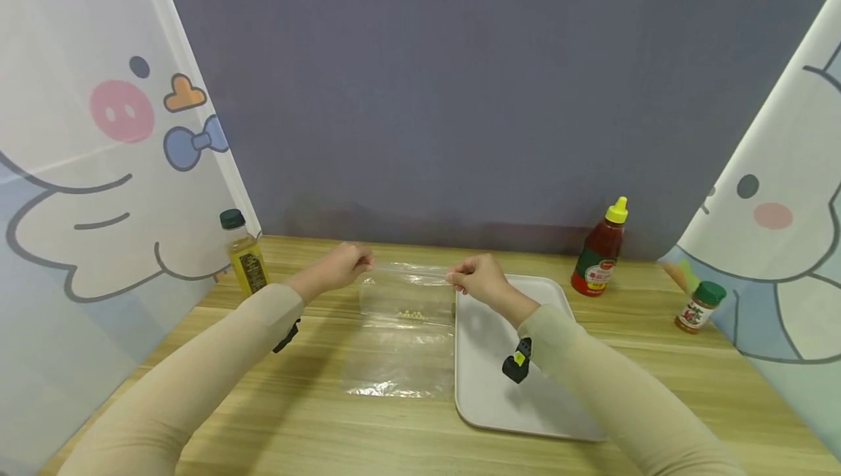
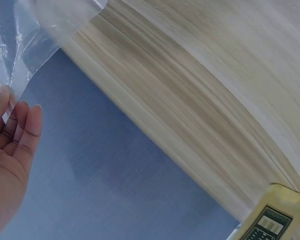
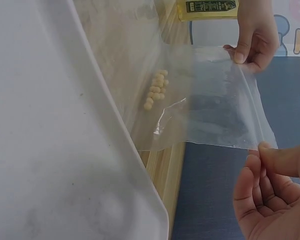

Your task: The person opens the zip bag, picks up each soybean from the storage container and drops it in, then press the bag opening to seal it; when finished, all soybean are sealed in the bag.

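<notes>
A clear zip bag (image 1: 401,366) stretches between both hands, its zip edge raised and its lower part lying over the wooden table. My left hand (image 1: 340,264) pinches one top corner between thumb and fingers; the left wrist view shows that grip on the clear plastic (image 2: 45,30). At the opposite corner my right hand (image 1: 478,279) pinches the zip strip, thumb against the curled index finger, as the right wrist view shows. Several small pale-yellow round pieces (image 3: 157,90) sit in a cluster inside the bag.
A white tray (image 1: 486,388) lies right of the bag, under the right forearm. An oil bottle (image 1: 248,260) stands at the left. A red sauce bottle (image 1: 598,257) with a yellow cap and a small green-capped jar (image 1: 699,308) stand at the right. A grey panel (image 1: 420,96) rises behind.
</notes>
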Available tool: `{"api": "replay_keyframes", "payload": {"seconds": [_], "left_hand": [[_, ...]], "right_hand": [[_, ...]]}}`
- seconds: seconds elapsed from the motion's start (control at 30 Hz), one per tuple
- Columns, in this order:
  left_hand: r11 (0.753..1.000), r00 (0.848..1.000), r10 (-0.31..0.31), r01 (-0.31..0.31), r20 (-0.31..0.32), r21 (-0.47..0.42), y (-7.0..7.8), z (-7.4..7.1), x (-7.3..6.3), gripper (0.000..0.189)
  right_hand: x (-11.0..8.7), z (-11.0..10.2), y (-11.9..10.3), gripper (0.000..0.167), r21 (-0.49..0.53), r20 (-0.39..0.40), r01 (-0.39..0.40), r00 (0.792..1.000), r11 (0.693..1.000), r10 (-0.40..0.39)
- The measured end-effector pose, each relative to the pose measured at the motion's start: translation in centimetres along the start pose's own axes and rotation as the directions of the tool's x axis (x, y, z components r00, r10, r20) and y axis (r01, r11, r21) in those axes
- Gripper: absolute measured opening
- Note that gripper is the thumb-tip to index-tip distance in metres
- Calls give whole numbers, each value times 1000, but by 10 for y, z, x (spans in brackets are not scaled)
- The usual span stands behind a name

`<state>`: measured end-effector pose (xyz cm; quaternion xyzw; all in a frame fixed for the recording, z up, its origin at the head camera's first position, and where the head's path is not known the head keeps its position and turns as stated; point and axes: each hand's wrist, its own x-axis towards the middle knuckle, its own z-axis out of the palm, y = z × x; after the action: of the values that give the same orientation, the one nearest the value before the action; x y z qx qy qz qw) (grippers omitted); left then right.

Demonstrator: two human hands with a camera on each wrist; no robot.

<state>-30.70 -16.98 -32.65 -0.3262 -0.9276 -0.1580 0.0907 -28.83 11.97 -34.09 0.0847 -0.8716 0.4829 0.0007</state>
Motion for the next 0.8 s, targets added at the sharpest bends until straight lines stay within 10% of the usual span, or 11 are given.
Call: {"api": "replay_keyframes", "payload": {"seconds": [0.33,0.63,0.8], "left_hand": [[980,992,-124,122,-5,-159,-16,-3,-21,6],[813,943,-331,306,38,-496,-22,-4,-32,11],[782,932,-361,327,42,-532,-24,-3,-30,19]], "right_hand": [[4,18,-6,13,153,86,61,993,986,-75],[7,36,-13,23,427,124,-7,991,904,-51],[10,39,-17,31,430,140,-26,989,903,-38]]}}
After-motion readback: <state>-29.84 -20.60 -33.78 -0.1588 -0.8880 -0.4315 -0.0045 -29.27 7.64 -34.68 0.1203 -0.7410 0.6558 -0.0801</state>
